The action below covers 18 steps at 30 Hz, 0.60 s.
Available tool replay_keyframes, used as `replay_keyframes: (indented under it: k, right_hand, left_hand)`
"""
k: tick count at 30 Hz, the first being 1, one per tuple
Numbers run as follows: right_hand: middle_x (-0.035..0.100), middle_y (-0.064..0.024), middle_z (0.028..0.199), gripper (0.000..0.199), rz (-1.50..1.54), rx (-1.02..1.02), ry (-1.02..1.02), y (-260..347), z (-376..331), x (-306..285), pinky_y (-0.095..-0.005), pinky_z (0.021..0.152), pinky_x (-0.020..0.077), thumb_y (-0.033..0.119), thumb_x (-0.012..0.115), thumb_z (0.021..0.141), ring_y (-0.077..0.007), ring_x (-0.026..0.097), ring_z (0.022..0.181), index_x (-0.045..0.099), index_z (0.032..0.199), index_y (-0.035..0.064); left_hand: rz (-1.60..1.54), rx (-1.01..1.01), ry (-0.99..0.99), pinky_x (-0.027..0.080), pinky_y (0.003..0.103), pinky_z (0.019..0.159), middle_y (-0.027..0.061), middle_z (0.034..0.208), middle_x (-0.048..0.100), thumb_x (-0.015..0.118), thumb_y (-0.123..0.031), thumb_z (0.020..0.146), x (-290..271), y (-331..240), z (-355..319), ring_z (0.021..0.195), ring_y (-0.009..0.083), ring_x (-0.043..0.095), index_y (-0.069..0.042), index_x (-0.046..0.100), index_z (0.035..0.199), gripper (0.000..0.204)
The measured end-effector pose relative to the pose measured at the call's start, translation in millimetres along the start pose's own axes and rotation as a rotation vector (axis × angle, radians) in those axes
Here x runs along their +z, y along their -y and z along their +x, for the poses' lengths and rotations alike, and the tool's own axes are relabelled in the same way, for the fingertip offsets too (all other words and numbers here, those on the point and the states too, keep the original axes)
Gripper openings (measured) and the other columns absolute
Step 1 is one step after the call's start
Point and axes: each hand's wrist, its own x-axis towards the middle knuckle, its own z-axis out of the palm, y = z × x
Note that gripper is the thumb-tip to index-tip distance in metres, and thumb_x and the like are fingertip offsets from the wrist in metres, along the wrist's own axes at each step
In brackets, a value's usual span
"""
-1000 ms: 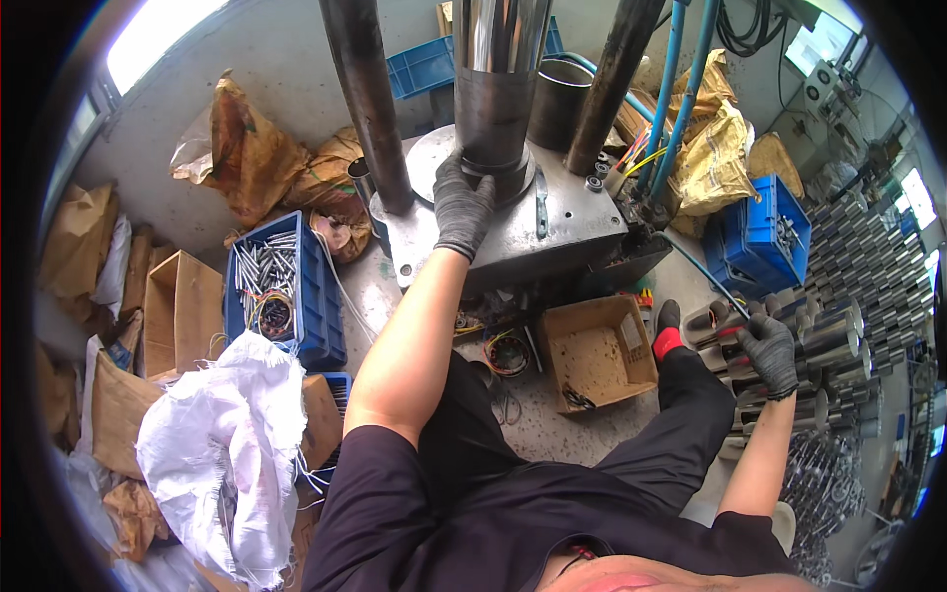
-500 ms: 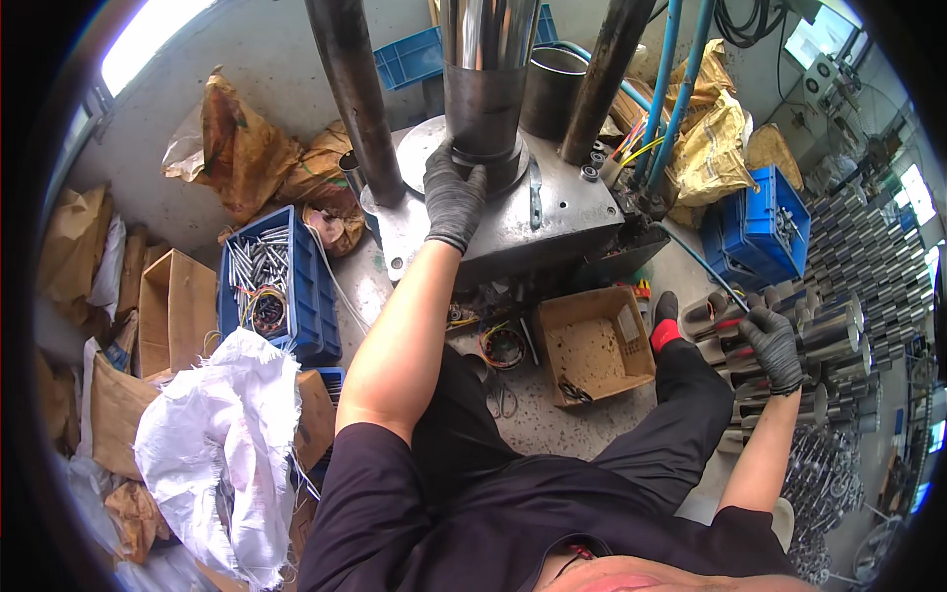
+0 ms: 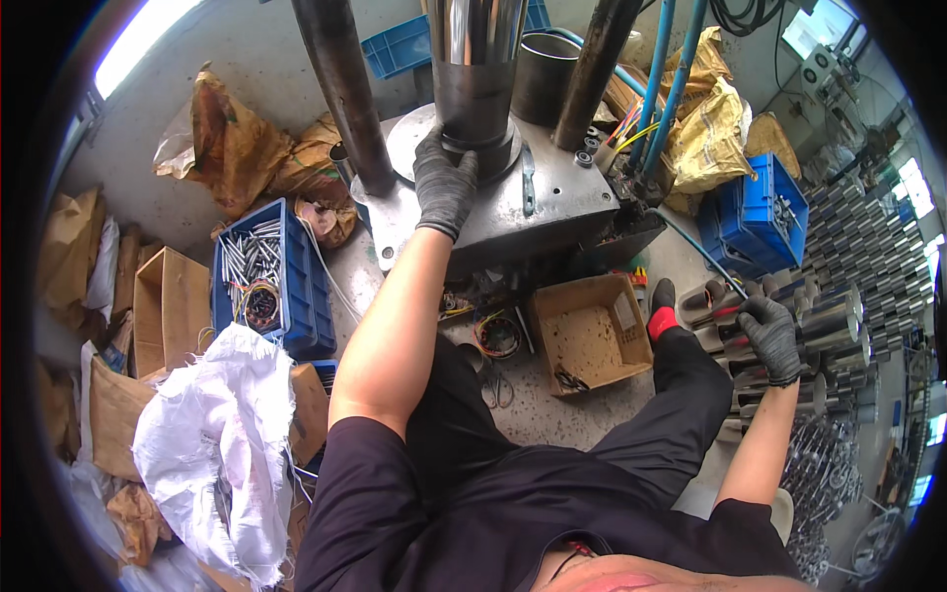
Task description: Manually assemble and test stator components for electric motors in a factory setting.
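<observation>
My left hand (image 3: 444,189), in a dark grey glove, is at the near left side of a metal cylinder (image 3: 475,107) on the press. Its fingers curl against the cylinder's lower edge, with the thumb at the front; the fingertips are partly hidden. The cylinder stands upright on a round plate (image 3: 402,148) over the steel press table (image 3: 493,222). A thin knife-like tool (image 3: 529,183) lies right of the cylinder. Out to the right, my gloved right hand (image 3: 769,337) is closed round the end of a long thin lever (image 3: 705,255) that runs up to the press.
Dark steel columns (image 3: 345,94) flank the cylinder. A cardboard box (image 3: 592,335) sits on the floor below the press. Left stands a blue crate (image 3: 306,286) of metal pins, near a white sack (image 3: 217,444). Several metal tubes (image 3: 829,326) are stacked at the right.
The whole view has shifted slightly, with the press a little further left in it. Both hands keep their places, the left at the cylinder and the right on the lever.
</observation>
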Motion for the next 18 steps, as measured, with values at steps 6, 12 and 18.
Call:
replay_keyframes:
  k: [6,12,18]
  right_hand:
    - [0.066,-0.006,0.076,0.009,0.021,0.05,-0.036,3.9,-0.8,2.1,-0.0306,0.067,0.0497,0.001,0.069,0.087,-0.0125,0.059,0.07,0.07,0.096,-0.0021]
    - [0.068,-0.0071,0.078,0.011,-0.024,0.016,-0.047,10.1,-1.5,3.7,-0.0306,0.067,0.0502,0.001,0.069,0.087,-0.0127,0.061,0.071,0.071,0.097,-0.0022]
    - [0.069,-0.0062,0.082,0.016,-0.023,0.023,-0.016,-0.6,-0.5,-0.3,-0.0288,0.072,0.0514,-0.005,0.063,0.085,-0.0126,0.063,0.076,0.07,0.098,-0.0031]
  left_hand:
    - [-0.008,0.023,-0.019,0.045,0.044,0.112,0.0251,0.136,0.056,0.075,-0.008,0.085,1.5,-0.7,0.4,0.127,0.0376,0.058,0.0,0.049,0.143,0.064]
    - [-0.009,0.005,-0.015,0.047,0.043,0.11,0.0241,0.136,0.056,0.075,-0.005,0.085,-1.8,-1.3,0.8,0.124,0.0352,0.06,0.001,0.052,0.141,0.061]
    - [0.006,0.015,-0.026,0.047,0.043,0.11,0.0238,0.135,0.057,0.076,-0.007,0.085,-0.3,-4.1,0.0,0.124,0.0355,0.061,0.001,0.053,0.139,0.06]
